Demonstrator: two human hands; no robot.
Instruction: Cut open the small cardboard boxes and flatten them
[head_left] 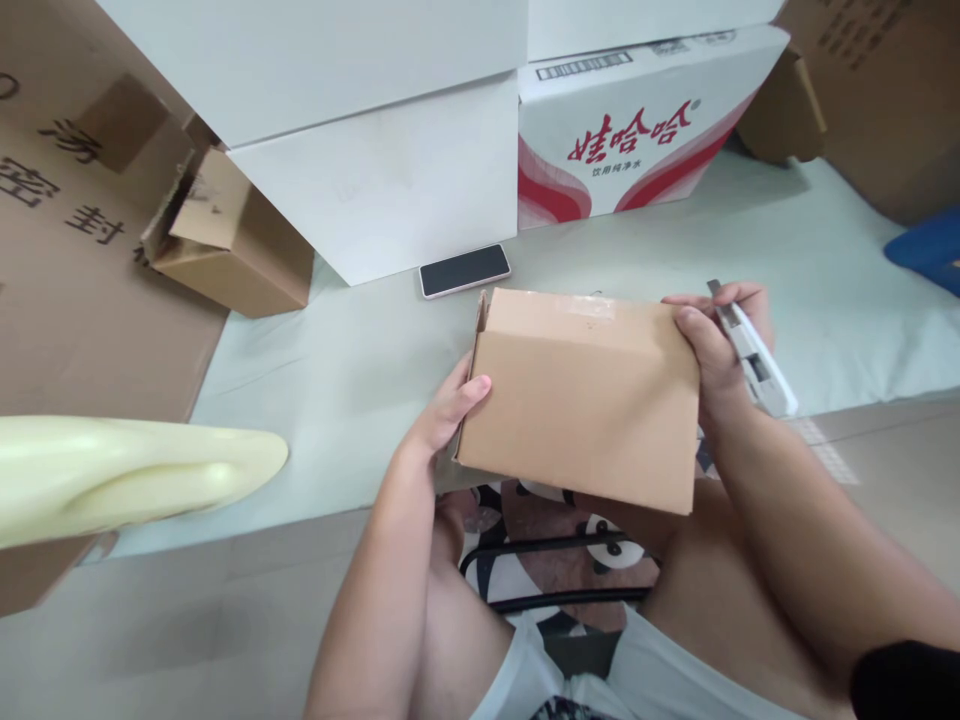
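Cardboard box [585, 400] is held over the lap, at the near edge of the pale sheet [337, 350]. Left hand [450, 405] grips its left end. Right hand [712, 350] clamps the right end, with a box cutter [754, 355] in the same grip. Phone [465, 270] lies on the sheet behind.

looks like a packing or stockroom kind of spot: stacked plain white cartons [375, 190], a red-and-white printed drinks carton [637, 130], a small open brown cardboard box [232, 245] and a big flat brown cardboard sheet [67, 290] crowd round a pale green mat [337, 370]
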